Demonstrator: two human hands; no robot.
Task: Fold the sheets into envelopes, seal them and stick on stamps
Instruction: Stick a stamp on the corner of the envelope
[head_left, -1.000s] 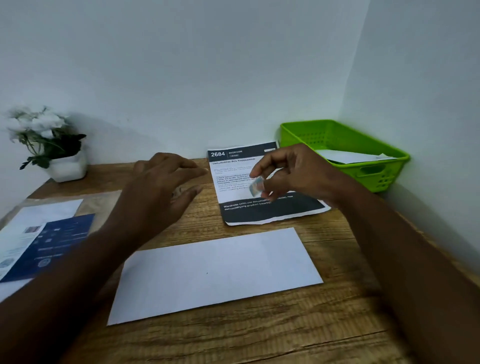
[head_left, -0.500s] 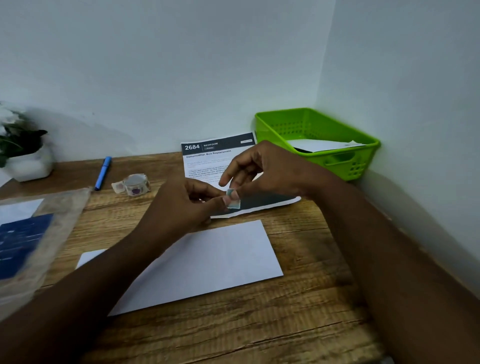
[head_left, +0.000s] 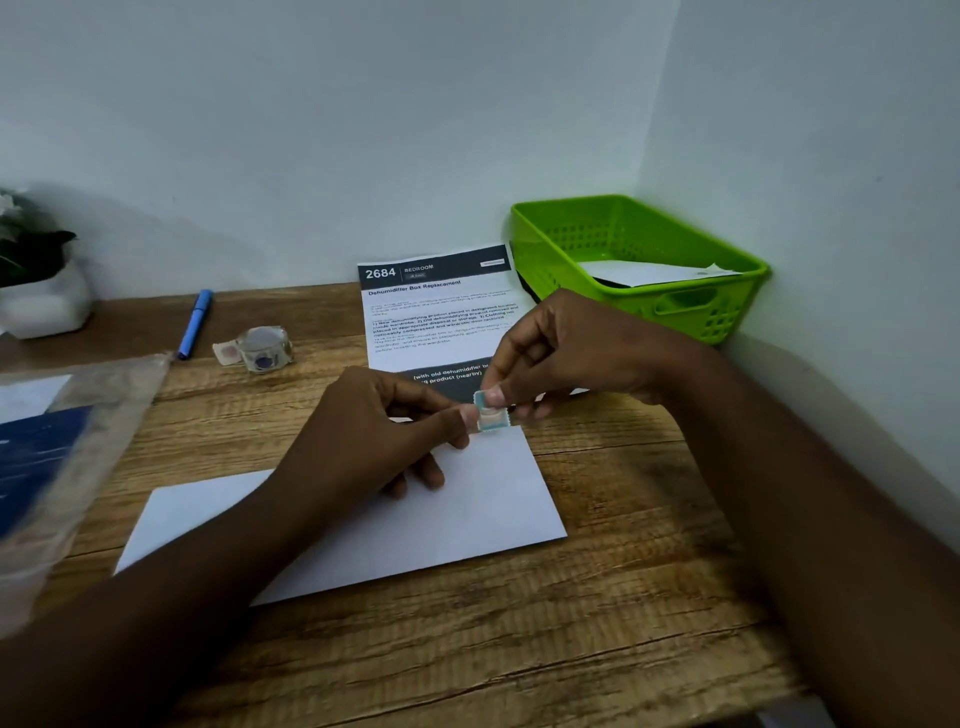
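While the stamp (head_left: 491, 413) is pinched between both hands, left (head_left: 384, 431) and right (head_left: 566, 353), over the envelope's (head_left: 467, 519) far right corner, it should be laid square and pressed flat.

Printed sheet (head_left: 435, 312), dark header: "2684", beside it "BEDROOM"
Title below header: "Dehumidifier Box Replacement"
Body text: small bold lines, partly readable: "New dehumidifying product placed in designated location"; the rest too fine to read
Dark lower band: "(with old dehumidifier b…", then "…g product (nearby)", partly covered by the hands
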